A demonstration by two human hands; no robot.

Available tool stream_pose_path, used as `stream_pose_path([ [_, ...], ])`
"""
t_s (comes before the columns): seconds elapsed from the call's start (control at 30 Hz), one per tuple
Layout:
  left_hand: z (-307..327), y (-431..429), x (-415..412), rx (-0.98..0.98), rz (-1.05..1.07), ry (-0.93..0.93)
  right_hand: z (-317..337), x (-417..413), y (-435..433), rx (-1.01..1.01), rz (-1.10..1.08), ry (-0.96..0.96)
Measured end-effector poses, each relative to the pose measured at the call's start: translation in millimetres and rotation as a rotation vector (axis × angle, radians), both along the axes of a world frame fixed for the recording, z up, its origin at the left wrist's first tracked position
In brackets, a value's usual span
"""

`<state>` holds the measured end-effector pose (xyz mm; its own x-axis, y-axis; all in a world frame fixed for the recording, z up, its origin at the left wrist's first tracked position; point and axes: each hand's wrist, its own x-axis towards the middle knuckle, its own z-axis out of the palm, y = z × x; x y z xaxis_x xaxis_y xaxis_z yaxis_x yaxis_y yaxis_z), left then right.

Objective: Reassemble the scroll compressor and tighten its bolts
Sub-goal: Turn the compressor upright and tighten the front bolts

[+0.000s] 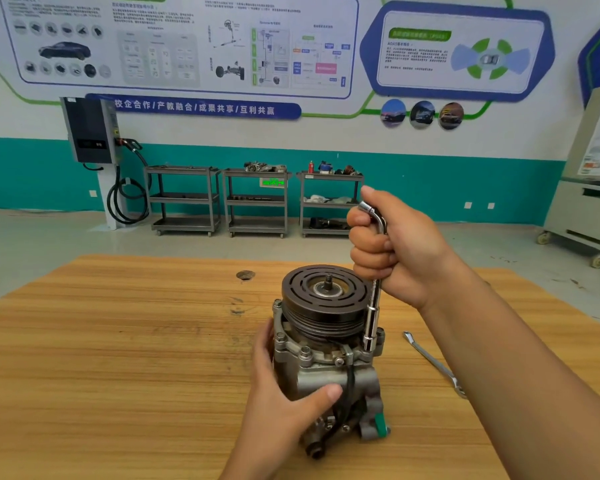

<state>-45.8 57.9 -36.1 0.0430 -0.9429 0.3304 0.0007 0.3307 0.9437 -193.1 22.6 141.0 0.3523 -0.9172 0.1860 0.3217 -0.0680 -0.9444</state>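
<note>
The scroll compressor [329, 372] stands upright on the wooden table [118, 341], its dark grooved pulley [321, 299] on top. My left hand [284, 403] grips the grey metal body from the left, thumb across the front. My right hand [392, 251] holds the bent upper end of a chrome L-shaped socket wrench [373, 313]. The wrench stands vertical, and its socket sits on a bolt at the right side of the flange. Other bolt heads [305, 351] show around the flange rim.
A chrome combination wrench [433, 363] lies on the table right of the compressor. A small dark hole [245, 274] marks the tabletop behind it. Three grey trolleys [257, 202] and a wall charger [90, 129] stand far back by the wall.
</note>
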Motion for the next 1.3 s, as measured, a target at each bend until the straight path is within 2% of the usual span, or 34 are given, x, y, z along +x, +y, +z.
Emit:
stream_pose_path([
  [0.17,4,-15,12,0.002,-0.166,-0.068,-1,-1,-1,0.038,-0.072,-0.033],
  [0.33,1,-21,14,-0.031,-0.150,-0.147,-4,5,1,0.050,-0.220,-0.017],
  [0.5,-4,-23,15,-0.042,-0.096,-0.184,-8,16,5,-0.003,-0.273,0.015],
  [0.7,-4,-23,12,-0.064,-0.065,-0.185,-17,7,8,-0.013,-0.140,-0.243],
  [0.83,-3,-22,11,-0.084,-0.053,-0.192,-28,4,12,-0.096,-0.177,-0.430],
  [0.97,-4,-23,11,-0.090,-0.053,-0.196,-37,7,16,-0.246,-0.242,-0.410],
  [1.13,-7,-24,11,-0.073,-0.052,-0.195,-38,-1,20,-0.226,-0.137,-0.388],
  [1.3,-7,-25,11,-0.087,-0.047,-0.187,-34,-8,21,-0.240,-0.108,-0.280],
])
